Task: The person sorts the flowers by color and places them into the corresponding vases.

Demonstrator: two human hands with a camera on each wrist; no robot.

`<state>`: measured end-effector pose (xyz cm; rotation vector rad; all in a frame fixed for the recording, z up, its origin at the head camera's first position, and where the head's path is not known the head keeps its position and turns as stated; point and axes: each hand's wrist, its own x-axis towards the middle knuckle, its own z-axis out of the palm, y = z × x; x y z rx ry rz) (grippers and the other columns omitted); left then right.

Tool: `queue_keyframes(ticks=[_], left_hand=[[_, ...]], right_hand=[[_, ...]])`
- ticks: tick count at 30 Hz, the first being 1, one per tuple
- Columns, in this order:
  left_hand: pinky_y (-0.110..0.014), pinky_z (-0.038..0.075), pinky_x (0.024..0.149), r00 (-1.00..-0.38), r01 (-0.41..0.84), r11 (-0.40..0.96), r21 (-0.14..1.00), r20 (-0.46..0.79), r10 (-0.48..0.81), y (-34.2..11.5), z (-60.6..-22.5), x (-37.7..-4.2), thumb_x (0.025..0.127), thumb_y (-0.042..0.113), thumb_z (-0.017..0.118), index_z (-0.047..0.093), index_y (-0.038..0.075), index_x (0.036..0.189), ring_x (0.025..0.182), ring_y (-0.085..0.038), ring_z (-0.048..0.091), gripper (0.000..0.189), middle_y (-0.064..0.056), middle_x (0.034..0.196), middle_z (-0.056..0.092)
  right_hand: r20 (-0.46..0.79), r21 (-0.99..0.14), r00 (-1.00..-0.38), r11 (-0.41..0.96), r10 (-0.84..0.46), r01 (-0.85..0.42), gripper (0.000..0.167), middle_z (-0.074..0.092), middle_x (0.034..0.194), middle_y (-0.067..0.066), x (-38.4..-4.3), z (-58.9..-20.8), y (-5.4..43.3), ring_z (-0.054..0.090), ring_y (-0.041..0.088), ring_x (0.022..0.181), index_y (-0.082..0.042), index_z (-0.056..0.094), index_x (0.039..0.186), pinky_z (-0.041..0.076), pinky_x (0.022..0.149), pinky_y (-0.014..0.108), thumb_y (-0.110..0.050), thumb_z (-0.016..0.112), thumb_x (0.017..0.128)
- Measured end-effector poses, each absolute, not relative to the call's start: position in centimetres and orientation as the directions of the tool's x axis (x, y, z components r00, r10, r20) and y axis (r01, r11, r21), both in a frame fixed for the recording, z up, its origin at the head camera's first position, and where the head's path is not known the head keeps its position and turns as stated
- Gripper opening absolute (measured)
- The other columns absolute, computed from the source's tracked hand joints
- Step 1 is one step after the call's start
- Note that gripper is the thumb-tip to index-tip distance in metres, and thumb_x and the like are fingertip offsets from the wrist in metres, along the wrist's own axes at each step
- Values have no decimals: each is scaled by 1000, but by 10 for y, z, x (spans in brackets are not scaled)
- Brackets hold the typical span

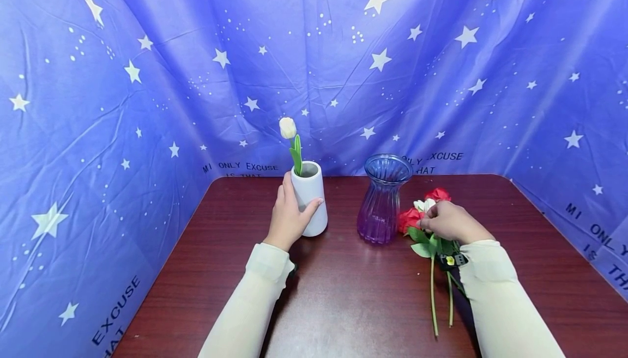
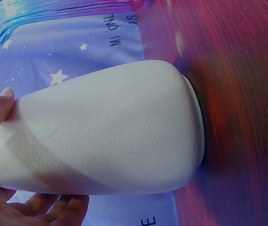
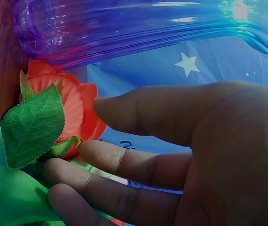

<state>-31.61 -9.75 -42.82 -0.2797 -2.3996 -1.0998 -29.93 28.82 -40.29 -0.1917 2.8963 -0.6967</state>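
My left hand (image 1: 289,213) holds a white vase (image 1: 315,211), thumb on one side and fingers on the other. In the left wrist view the vase (image 2: 106,132) has its base at the tabletop. A white tulip (image 1: 288,128) with green leaves stands in it, leaning left. Over a small group of flowers at the right is my right hand (image 1: 453,222). A red rose (image 3: 70,101) lies by its thumb and fingertips, which are apart in the right wrist view. A second red rose (image 1: 438,194) and a white flower (image 1: 423,204) lie beyond, partly hidden by the hand.
A ribbed blue-to-purple glass vase (image 1: 380,200) stands between the white vase and the flowers. Green stems (image 1: 434,298) extend toward the front of the dark red-brown table (image 1: 343,303). A blue star-patterned cloth (image 1: 314,64) surrounds the table's back and sides.
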Motion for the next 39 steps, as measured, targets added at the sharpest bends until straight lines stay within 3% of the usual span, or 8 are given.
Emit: queue_keyframes(ticks=[27, 39], left_hand=[[-57, 54, 95, -858, 380, 653, 655, 514, -16, -97, -426, -315, 88, 51, 79, 20, 16, 162, 112, -39, 63, 101, -17, 136, 52], [-57, 54, 95, -853, 386, 653, 651, 521, -15, -97, -428, -316, 88, 53, 78, 21, 15, 163, 113, -38, 63, 102, -17, 137, 53]], right_hand=[[-96, -480, -977, 869, -193, -124, 23, 57, 61, -6, -300, -410, 281, 53, 13, 56, -12, 65, 70, 42, 57, 32, -22, 69, 90], [-90, -486, -977, 865, -192, -125, 16, 61, 66, -3, -300, -410, 279, 55, 14, 60, -10, 69, 78, 44, 59, 31, -22, 70, 89]])
